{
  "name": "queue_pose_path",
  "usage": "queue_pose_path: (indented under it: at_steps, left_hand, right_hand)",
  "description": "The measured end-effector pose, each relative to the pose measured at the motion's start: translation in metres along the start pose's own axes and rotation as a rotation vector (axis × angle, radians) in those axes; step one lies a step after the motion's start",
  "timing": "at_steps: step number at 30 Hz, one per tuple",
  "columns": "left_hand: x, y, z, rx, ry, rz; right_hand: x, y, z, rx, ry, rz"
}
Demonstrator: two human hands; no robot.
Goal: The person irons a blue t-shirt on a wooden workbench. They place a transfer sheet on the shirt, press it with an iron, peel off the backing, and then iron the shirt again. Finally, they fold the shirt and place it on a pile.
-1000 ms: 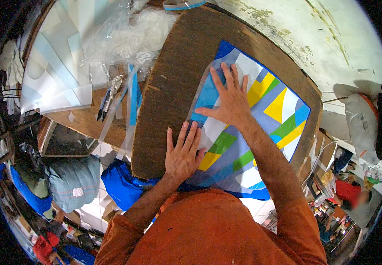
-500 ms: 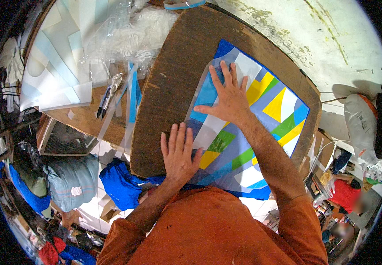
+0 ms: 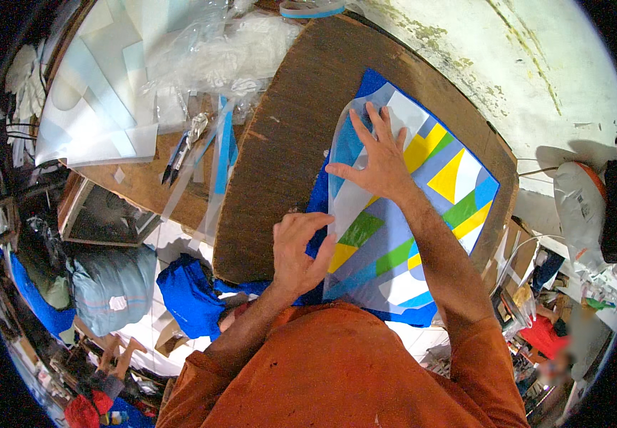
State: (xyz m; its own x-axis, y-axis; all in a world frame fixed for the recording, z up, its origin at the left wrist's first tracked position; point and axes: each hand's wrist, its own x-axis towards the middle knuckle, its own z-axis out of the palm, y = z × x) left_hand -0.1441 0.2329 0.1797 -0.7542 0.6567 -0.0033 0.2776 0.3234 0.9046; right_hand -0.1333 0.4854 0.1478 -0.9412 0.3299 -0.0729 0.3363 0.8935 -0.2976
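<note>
On the scuffed brown table [image 3: 273, 157] by a stained pale wall [image 3: 579, 85], the right hand [image 3: 381, 157], gripping nothing, lies splayed over a glossy sheet [image 3: 387, 242] of yellow, green, blue and white shapes atop blue cloth [image 3: 319, 194], the left hand [image 3: 297, 250] curled at the sheet's edge, pinching or not I can't tell.

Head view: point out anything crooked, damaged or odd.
The patterned sheet looks uneven on the blue cloth: a strip of blue shows near the left hand, barely any along the upper right edge. The wall looks worn, blotched and streaked.
</note>
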Motion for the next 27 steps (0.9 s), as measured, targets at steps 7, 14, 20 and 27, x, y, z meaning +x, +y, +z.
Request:
queue_pose_path:
  at_steps: [7,14,20,27]
  left_hand:
    - [0.014,-0.011,0.009,0.066,0.100,-0.104]
    - [0.027,-0.020,0.017,0.490,0.259,-0.057]
    - [0.033,-0.021,0.024,0.525,0.203,-0.065]
    - [0.037,-0.030,0.012,0.498,0.258,-0.004]
  right_hand:
    - [0.000,-0.002,-0.003,-0.003,-0.036,0.007]
    - [-0.001,-0.006,-0.006,-0.023,-0.060,0.022]
    - [-0.001,-0.007,-0.006,-0.014,-0.050,0.016]
    - [-0.002,-0.009,-0.006,-0.018,-0.052,0.024]
